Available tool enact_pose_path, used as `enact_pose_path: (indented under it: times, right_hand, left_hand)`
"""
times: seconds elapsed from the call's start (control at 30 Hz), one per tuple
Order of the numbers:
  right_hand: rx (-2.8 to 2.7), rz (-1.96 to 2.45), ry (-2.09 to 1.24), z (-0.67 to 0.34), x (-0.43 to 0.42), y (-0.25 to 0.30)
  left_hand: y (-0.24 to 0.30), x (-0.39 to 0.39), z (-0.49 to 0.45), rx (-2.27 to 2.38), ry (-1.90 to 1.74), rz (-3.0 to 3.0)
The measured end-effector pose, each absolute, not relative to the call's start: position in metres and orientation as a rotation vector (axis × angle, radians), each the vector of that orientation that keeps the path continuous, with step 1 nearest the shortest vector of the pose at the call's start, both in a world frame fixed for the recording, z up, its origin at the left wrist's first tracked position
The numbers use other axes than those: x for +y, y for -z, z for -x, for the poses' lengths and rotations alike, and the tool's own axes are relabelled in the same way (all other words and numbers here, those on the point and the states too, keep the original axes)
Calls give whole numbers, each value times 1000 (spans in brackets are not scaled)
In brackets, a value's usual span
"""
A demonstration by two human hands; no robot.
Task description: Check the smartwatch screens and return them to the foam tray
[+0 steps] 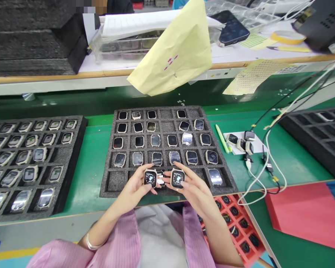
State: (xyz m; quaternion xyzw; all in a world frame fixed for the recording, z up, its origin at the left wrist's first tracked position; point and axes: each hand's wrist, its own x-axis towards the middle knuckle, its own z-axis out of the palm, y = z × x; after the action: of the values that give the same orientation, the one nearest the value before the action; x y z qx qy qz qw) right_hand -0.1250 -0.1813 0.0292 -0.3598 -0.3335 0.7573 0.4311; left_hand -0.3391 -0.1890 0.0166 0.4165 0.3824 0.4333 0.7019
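My left hand grips a small smartwatch body with a lit screen. My right hand holds a second lit smartwatch body beside it. Both hands hover over the near edge of a black foam tray whose cells hold several more watch bodies with dark screens. A third device shows partly between the two held ones; I cannot tell what supports it.
A second foam tray of watches lies at the left, another black tray at the right. A green pen, chargers with cables, a red tray and a yellow envelope are nearby.
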Motion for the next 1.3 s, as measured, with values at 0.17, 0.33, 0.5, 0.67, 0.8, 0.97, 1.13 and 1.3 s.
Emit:
enact_pose_path:
  times: [0.17,0.33,0.5,0.67,0.8,0.97,1.13,1.3]
  right_hand:
    - [-846,946,-1812,128,-185,-22]
    - [-835,1014,-1738,135,-190,-25]
    - [-873,1016,-1694,137,-191,-25]
    - [-904,1059,-1656,139,-193,-23]
    - [-1011,1016,-1665,138,-195,-24]
    - [-1318,1068,-1656,114,-195,-29]
    - [-1966,1433,-911,70,-180,-32]
    - [-2283,1466,-531,48,-167,-26]
  left_hand:
    - [-17,-189,341,861,-945,-903]
    - [-18,-189,341,867,-952,-892]
    - [-17,-189,341,865,-953,-904]
    - [-18,-190,339,865,-943,-918]
    - [-19,-191,339,863,-946,-919]
    - [-19,-191,342,845,-951,-910]
    - [-22,-190,342,832,-958,-885]
    - [-23,-187,339,828,-962,-842]
